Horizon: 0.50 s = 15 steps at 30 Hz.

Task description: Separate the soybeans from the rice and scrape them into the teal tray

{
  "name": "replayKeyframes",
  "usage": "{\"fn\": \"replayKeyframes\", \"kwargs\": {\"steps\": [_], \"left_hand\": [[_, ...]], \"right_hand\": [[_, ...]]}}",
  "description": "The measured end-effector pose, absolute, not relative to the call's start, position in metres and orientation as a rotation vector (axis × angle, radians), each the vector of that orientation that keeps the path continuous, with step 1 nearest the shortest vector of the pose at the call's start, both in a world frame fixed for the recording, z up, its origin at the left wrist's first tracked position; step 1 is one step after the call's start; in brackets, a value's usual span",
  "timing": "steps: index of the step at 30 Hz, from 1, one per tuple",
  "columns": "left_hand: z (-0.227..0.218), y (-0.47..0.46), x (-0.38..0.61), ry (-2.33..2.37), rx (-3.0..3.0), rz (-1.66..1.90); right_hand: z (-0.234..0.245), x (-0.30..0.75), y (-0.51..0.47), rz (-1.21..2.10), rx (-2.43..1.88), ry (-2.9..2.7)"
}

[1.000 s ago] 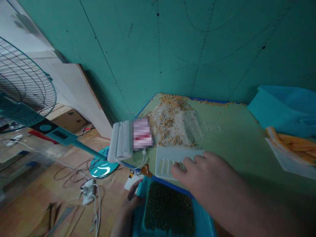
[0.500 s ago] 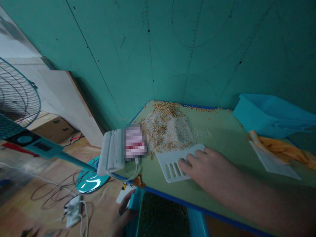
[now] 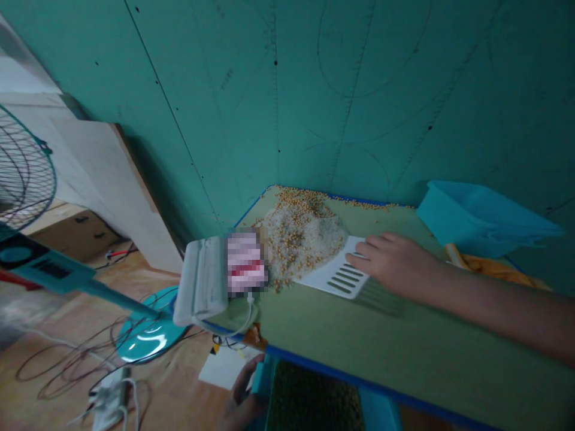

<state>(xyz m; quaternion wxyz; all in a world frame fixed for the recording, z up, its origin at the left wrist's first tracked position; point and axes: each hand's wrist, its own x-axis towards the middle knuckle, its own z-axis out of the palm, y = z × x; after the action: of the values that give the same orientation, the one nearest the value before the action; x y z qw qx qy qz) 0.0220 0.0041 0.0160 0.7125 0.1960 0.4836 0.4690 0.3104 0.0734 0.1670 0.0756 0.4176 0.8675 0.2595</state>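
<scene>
My right hand (image 3: pixel 389 260) is closed on a white slotted scraper (image 3: pixel 321 278), which looks like a spatula head. Its far edge touches the front right side of a mixed heap of white grains (image 3: pixel 326 233) and round yellow beans (image 3: pixel 305 200) on the green tabletop (image 3: pixel 404 335). Below the table's front edge, my left hand (image 3: pixel 245 398) grips the left rim of a blue bin (image 3: pixel 381 410). Dark small grains (image 3: pixel 314 395) fill what shows of this bin. The left fingertips are partly hidden behind its rim.
A white box-shaped device (image 3: pixel 202 278) with a cable stands at the table's left corner. A blue basket (image 3: pixel 480 218) and orange cloth (image 3: pixel 498 270) lie at the right. Left on the floor are a fan (image 3: pixel 112 299), a power strip (image 3: pixel 112 398) and loose cords.
My right hand has moved up the table with the scraper, which has turned and now lies against the heap's right side. My left hand stays on the bin rim. The view has shifted slightly.
</scene>
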Motion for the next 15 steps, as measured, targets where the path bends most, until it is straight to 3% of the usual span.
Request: {"fn": "replayKeyframes", "kwargs": {"steps": [15], "left_hand": [[0.012,-0.001,0.033,1.045,0.349,0.987]], "right_hand": [[0.19,0.339,0.125,0.822,1.176,2.565]]}}
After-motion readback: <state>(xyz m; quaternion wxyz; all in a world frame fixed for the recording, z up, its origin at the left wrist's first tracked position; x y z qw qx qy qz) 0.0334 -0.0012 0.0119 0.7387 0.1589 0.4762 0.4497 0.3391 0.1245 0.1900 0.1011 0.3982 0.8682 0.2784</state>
